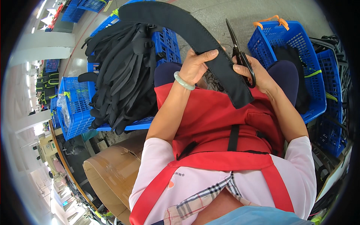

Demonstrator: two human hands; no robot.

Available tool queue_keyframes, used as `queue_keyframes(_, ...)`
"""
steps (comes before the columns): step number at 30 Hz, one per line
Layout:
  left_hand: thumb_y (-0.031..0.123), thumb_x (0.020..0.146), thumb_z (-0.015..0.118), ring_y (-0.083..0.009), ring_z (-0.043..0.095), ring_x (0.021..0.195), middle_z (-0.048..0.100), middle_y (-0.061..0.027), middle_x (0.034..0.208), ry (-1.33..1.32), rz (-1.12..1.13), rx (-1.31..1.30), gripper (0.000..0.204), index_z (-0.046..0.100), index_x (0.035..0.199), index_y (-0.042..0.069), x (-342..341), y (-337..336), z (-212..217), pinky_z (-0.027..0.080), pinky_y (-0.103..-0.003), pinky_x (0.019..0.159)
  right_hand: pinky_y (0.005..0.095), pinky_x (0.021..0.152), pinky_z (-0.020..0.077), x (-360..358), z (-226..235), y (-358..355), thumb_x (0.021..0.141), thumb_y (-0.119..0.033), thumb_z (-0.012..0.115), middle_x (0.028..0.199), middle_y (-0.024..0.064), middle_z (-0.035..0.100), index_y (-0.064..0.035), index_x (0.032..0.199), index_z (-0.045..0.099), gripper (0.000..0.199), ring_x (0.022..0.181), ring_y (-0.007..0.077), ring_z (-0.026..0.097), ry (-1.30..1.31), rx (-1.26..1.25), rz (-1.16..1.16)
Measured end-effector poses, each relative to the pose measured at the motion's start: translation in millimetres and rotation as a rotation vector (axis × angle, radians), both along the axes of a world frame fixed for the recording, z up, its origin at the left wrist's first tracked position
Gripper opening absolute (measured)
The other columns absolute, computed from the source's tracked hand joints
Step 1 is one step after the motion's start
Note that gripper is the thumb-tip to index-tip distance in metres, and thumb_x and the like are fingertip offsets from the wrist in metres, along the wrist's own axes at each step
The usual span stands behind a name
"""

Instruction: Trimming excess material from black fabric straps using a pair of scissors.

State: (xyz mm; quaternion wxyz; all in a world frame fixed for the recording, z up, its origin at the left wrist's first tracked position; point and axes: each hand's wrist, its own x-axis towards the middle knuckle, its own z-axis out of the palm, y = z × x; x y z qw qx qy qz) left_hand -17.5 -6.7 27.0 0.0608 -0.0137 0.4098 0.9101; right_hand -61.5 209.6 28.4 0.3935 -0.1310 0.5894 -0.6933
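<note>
A long, curved black padded strap [180, 28] with stitched edges stretches from the upper left down across my lap. My left hand [197, 64] grips it near its middle, thumb on top. Black-handled scissors [236, 45] sit in my right hand [251, 73], blades pointing up and away. That hand's thumb also lies at the strap's right edge, and the fingers beneath are partly hidden. A red apron [225, 123] covers my lap below the strap's lower end.
On the left, a blue crate [167, 45] is heaped with similar black straps [123, 75]. Another blue crate [315, 86] at right holds dark pieces. A cardboard box [112, 172] stands at lower left, and more blue crates [330, 101] line the far right.
</note>
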Motion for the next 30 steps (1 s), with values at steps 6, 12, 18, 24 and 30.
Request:
queue_keyframes(6,-0.001,0.086,0.064,-0.0226,0.064,0.099,0.066,-0.0129,0.106,-0.055,0.013,-0.022,0.025,0.062,0.111,0.003,-4.2,-3.5,-13.5,0.053,-0.037,0.085,0.0189,0.058,0.0379,-6.8,-1.9,-12.1,0.081,-0.022,0.076,0.076,-0.0050,0.054,-0.0100,0.091,0.057,0.024,0.066,0.0037,0.049,0.016,0.034,-0.004)
queue_keyframes(12,0.000,0.086,0.065,-0.0201,0.064,0.096,0.066,-0.0095,0.105,-0.011,0.108,-0.089,0.025,0.061,0.111,0.004,-12.2,-11.2,-14.6,0.053,-0.034,0.084,0.0186,0.060,0.0381,-12.7,-7.8,-13.5,0.081,-0.011,0.075,0.077,-0.0050,0.054,-0.0086,0.089,0.056,0.021,0.067,0.0033,0.049,0.030,0.008,-0.018)
queue_keyframes(18,-0.002,0.081,0.070,-0.0152,0.063,0.089,0.066,-0.0051,0.097,-0.112,0.143,-0.061,0.021,0.064,0.101,0.002,-0.2,10.0,-23.4,0.051,-0.029,0.080,0.0176,0.063,0.0395,-17.4,-11.0,-39.7,0.084,-0.011,0.072,0.077,-0.0043,0.058,-0.0068,0.087,0.058,0.016,0.070,0.0020,0.050,0.214,-0.057,-0.301)
queue_keyframes(24,-0.008,0.079,0.070,-0.0154,0.065,0.084,0.067,-0.0052,0.094,-0.038,0.226,-0.133,0.021,0.065,0.097,0.001,3.8,-12.7,-23.6,0.053,-0.029,0.077,0.0224,0.074,0.0423,-11.3,-6.2,-13.5,0.083,-0.024,0.074,0.088,0.0011,0.056,0.0004,0.108,0.055,0.040,0.082,0.0083,0.050,0.400,0.188,-0.084)
queue_keyframes(30,-0.008,0.077,0.071,-0.0133,0.065,0.082,0.068,-0.0041,0.090,-0.003,0.238,-0.107,0.018,0.067,0.091,0.002,6.1,-21.8,-20.8,0.052,-0.027,0.076,0.0280,0.077,0.0425,12.2,12.0,20.5,0.075,-0.038,0.079,0.091,0.0093,0.054,0.0031,0.116,0.049,0.065,0.083,0.0137,0.049,0.447,0.347,0.157)
